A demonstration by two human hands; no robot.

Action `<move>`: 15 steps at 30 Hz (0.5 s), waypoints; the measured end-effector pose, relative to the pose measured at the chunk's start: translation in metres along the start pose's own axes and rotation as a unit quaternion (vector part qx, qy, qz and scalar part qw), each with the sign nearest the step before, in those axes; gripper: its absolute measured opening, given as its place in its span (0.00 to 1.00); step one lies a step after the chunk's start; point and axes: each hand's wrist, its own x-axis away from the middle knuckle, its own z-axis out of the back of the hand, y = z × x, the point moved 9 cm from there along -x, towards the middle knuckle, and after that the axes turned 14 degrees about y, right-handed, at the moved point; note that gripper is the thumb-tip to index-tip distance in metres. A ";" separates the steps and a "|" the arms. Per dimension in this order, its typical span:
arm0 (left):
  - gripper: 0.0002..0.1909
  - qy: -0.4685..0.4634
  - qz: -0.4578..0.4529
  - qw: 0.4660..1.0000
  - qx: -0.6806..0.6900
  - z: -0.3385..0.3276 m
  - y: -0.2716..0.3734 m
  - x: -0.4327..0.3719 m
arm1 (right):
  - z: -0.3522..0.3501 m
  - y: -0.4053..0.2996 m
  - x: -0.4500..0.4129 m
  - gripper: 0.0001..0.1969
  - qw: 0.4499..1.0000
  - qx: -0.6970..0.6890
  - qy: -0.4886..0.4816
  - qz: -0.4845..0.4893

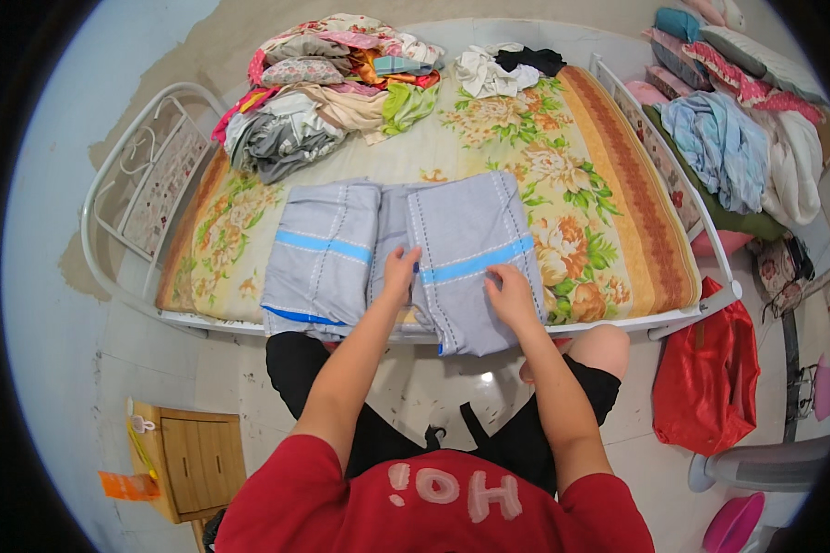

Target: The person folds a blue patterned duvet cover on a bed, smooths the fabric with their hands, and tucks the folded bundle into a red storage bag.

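A grey cloth with light-blue bands and dashed lines point(470, 242) lies on the bed's near edge, folded in from both sides, with a narrow gap between its two folded parts. My left hand point(399, 273) is at the inner edge of the right-hand part, fingers slightly spread. My right hand point(510, 294) rests on or just above that same part, below the blue band, with thumb and fingers curved apart. Neither hand plainly grips the cloth. A strip of bright blue shows at the lower edge of the left-hand part.
A floral mattress point(581, 207) lies in a white metal bed frame point(716, 252). Heaped clothes and bedding point(304, 110) and white and black garments point(491, 72) lie at its far side. Right: pillows and cloths point(716, 148), a red bag point(709, 380). Lower left: a wooden cabinet point(200, 463).
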 end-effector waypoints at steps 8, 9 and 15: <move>0.31 -0.022 -0.171 0.961 -0.217 -0.051 0.094 0.009 | 0.032 0.013 -0.020 0.10 0.991 -0.061 0.058 -0.103; 0.32 -0.065 -0.138 0.977 -0.150 -0.048 0.109 0.006 | 0.031 0.016 -0.023 0.10 0.991 -0.062 0.057 -0.106; 0.35 0.049 -0.313 0.883 -0.348 0.026 0.082 -0.030 | 0.008 0.050 -0.014 0.21 0.990 0.012 0.021 -0.136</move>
